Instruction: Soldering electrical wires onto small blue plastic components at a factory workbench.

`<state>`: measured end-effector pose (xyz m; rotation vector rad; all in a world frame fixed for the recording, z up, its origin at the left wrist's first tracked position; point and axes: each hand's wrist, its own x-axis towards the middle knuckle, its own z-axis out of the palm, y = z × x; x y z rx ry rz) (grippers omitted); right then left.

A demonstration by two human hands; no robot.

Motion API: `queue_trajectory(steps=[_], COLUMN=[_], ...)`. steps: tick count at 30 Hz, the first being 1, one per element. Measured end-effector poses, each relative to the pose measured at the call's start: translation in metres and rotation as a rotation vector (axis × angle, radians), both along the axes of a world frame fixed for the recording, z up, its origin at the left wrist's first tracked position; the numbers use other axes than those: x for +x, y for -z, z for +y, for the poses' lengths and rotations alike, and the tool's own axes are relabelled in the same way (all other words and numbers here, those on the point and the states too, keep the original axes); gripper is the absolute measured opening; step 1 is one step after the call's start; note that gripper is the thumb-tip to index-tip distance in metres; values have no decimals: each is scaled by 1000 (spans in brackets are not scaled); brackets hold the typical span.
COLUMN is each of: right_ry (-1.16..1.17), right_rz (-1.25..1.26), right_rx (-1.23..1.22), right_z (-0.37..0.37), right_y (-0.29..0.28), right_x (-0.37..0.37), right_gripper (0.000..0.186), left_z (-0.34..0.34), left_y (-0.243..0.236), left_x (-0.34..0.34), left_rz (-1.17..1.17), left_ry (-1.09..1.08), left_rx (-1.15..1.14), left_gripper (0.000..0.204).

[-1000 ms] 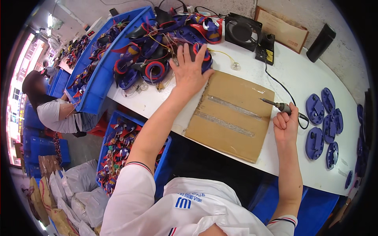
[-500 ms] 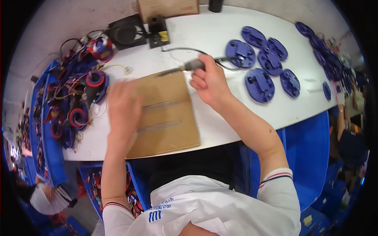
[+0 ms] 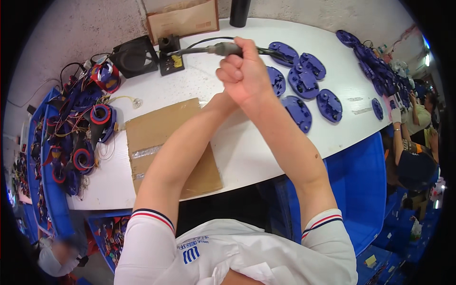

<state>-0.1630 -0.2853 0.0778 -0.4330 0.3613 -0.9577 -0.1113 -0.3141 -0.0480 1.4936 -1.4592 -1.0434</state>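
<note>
The right hand (image 3: 247,78) is fisted tight around a soldering iron (image 3: 223,48), held above the white table (image 3: 247,152). The left hand is hidden behind it, so its grip cannot be told. Blue plastic shells (image 3: 304,90) lie just right of the iron.

one head-worn fisheye looks steeply down, close over the white table (image 3: 223,137), edges perhaps warped.

I read this as an electronics assembly workshop: white desk (image 3: 228,152) with a soldering iron stand (image 3: 170,57), rows of blue plastic housings (image 3: 304,90), wired red-blue coil parts (image 3: 90,137), blue parts bins (image 3: 47,199), co-workers (image 3: 413,142) alongside.
</note>
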Motion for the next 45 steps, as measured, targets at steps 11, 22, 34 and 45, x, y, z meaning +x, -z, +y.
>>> queue_trajectory(steps=[11, 22, 34, 45], right_ry=[-54, -273, -491, -66], right_rz=[-196, -346, -430, 39], right_rx=[30, 109, 538, 92], right_z=[-7, -30, 14, 24], right_y=[23, 54, 37, 70], right_x=[-32, -47, -25, -10], right_gripper=[26, 28, 20, 23], left_z=[61, 186, 297, 292], left_y=[-35, -73, -83, -75], left_x=[37, 59, 99, 92], left_rz=[-778, -716, -907, -864], left_ry=[-40, -315, -237, -522], left_rx=[-657, -320, -239, 361], left_gripper=[72, 69, 82, 91])
